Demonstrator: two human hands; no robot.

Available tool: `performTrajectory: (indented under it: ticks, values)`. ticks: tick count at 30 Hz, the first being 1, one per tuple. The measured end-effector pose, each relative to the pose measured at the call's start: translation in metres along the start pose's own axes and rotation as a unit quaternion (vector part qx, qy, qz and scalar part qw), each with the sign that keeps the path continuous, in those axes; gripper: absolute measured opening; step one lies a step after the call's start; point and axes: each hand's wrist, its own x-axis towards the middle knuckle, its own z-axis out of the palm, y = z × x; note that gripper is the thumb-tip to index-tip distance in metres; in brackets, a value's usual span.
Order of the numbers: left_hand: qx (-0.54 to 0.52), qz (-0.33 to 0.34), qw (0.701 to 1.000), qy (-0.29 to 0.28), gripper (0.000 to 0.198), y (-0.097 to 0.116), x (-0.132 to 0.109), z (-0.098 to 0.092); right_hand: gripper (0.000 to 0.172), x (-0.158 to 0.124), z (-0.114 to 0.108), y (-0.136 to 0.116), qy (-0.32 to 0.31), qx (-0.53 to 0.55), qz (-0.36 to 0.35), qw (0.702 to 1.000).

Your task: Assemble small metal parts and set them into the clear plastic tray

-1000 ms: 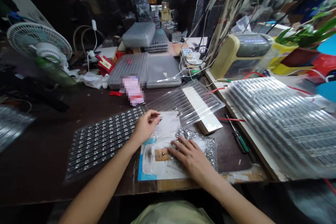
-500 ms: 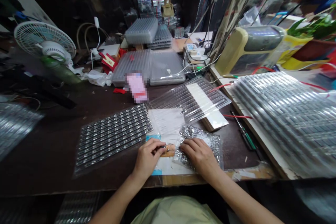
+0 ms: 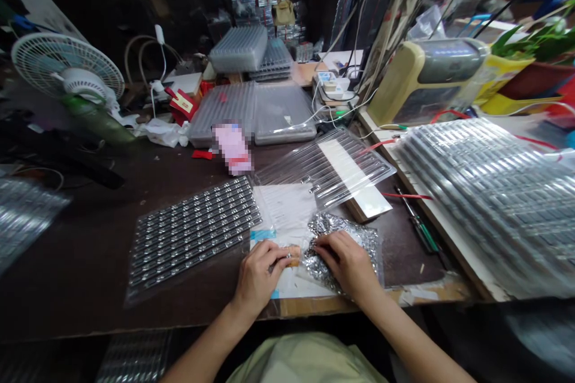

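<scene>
A: On the dark table (image 3: pixel 90 251), beside the filled tray (image 3: pixel 193 230), the left hand (image 3: pixel 260 275) is coming back down the white sheet (image 3: pixel 283 209). It's now pinching the tan block (image 3: pixel 294 254) at the near edge.

B: The right hand (image 3: pixel 348 263), flat a second ago, is curling its fingertips into the shiny heap (image 3: pixel 359 236) just beside that block. Whether it's gripping a piece, nobody can tell.

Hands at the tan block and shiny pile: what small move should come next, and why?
Probably the right hand pinches one piece from the shiny pile and carries it to the tan block: its fingertips rest on the pile, and the left hand holds the block alongside.
</scene>
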Motion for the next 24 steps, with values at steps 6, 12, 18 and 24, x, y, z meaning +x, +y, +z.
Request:
performTrajectory:
  ticks: [6,12,18,24]
  values:
    - [0.020,-0.005,1.000,-0.005,0.012,0.004,0.001,-0.001,0.011,0.004,0.001,-0.011,-0.006,0.040,0.022,0.999]
    - [0.002,-0.037,0.999,-0.003,0.011,0.005,0.001,0.000,0.010,0.005,0.007,-0.016,-0.016,0.018,0.032,0.999]
    - [0.002,-0.028,1.000,0.006,0.010,0.006,0.000,0.002,0.009,0.004,0.012,-0.014,-0.039,0.002,0.023,0.999]
    - [-0.060,-0.072,0.993,0.068,0.011,0.002,0.002,-0.005,0.008,0.002,0.010,-0.018,-0.018,-0.158,0.027,0.987]
